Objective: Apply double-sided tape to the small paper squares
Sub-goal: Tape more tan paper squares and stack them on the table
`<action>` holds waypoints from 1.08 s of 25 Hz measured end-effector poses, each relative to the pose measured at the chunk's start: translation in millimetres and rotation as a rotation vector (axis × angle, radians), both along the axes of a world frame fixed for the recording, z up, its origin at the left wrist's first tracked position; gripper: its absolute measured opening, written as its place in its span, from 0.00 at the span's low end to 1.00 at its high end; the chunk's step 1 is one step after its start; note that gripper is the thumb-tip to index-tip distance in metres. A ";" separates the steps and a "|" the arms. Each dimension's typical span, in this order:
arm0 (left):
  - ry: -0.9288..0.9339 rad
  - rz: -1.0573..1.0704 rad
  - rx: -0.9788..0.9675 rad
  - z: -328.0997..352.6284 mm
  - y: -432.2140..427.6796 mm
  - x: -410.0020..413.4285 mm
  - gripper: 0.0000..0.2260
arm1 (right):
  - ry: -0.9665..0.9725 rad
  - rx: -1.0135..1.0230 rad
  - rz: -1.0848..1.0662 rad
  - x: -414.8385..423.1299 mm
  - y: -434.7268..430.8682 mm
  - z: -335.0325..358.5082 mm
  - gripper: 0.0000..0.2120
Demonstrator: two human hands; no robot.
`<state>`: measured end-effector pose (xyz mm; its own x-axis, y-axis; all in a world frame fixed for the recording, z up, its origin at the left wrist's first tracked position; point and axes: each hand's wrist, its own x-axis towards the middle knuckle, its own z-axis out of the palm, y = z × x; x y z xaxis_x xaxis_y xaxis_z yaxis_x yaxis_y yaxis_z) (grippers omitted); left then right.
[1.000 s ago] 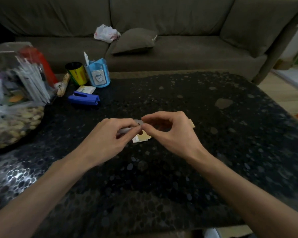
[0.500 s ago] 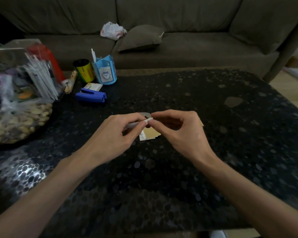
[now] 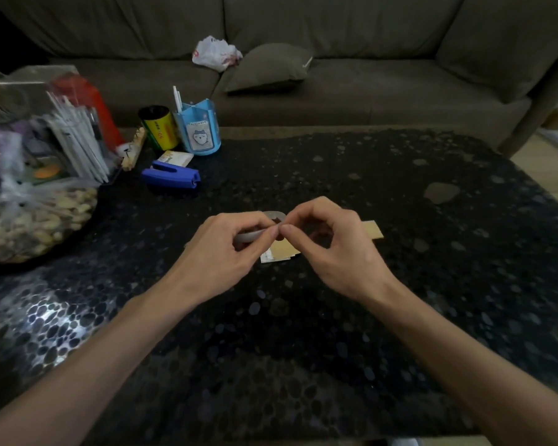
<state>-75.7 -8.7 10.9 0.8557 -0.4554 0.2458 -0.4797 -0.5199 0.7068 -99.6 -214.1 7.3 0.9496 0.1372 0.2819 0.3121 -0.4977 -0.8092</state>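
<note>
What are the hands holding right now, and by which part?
Left hand grips the tape roll by its rim; right hand pinches the tape at the roll's edge between thumb and forefinger. The paper squares lie unheld beneath.

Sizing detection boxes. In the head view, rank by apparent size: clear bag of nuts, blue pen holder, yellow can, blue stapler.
1. clear bag of nuts: largest by far, though cut by the left edge.
2. blue pen holder
3. yellow can and blue stapler: look about alike, so not ranked.

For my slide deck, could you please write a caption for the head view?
Left hand holds a tape roll while right hand pinches at it above paper squares on a pebbled table.
</note>
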 end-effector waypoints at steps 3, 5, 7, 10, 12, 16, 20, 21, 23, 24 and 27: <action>0.020 0.001 -0.019 -1.6 -2.2 -0.3 0.07 | 0.031 -0.010 0.020 5.1 0.9 -4.4 0.03; 0.037 0.018 -0.031 -3.5 -2.3 1.5 0.07 | 0.008 0.010 0.003 7.7 0.9 -6.7 0.03; 0.057 0.019 -0.033 -4.7 -4.1 2.4 0.08 | -0.012 0.029 -0.007 9.1 -0.5 -7.7 0.03; 0.085 0.002 -0.048 -4.8 -7.7 1.4 0.09 | -0.016 0.035 0.000 10.2 -5.2 -6.7 0.04; 0.095 -0.006 -0.044 -5.5 -7.9 1.6 0.10 | -0.014 0.034 0.006 10.0 -7.6 -5.2 0.04; 0.071 0.014 -0.047 -6.0 -9.7 0.0 0.08 | -0.008 0.033 0.047 10.2 -6.9 -6.5 0.03; 0.138 -0.002 -0.095 0.7 -8.7 0.5 0.09 | -0.052 0.006 0.068 8.4 -1.4 -7.4 0.01; 0.179 -0.011 -0.115 2.0 -8.4 0.8 0.10 | -0.080 0.010 0.073 6.8 0.7 -6.1 0.01; 0.313 -0.017 -0.219 2.1 -8.1 0.5 0.11 | -0.145 0.030 0.089 2.6 3.5 -2.3 0.01; 0.390 -0.008 -0.288 1.0 -8.4 0.2 0.12 | -0.165 0.058 0.088 0.7 3.2 -0.3 0.02; 0.520 0.064 -0.373 -6.5 -4.6 4.1 0.13 | -0.075 0.278 0.045 -0.9 -0.6 4.8 0.02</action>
<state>-71.6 -13.2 4.4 0.9284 -0.3635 -0.0765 -0.0017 -0.2101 0.9777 -100.6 -214.7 12.1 0.9195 0.0866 0.3835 0.3928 -0.2443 -0.8866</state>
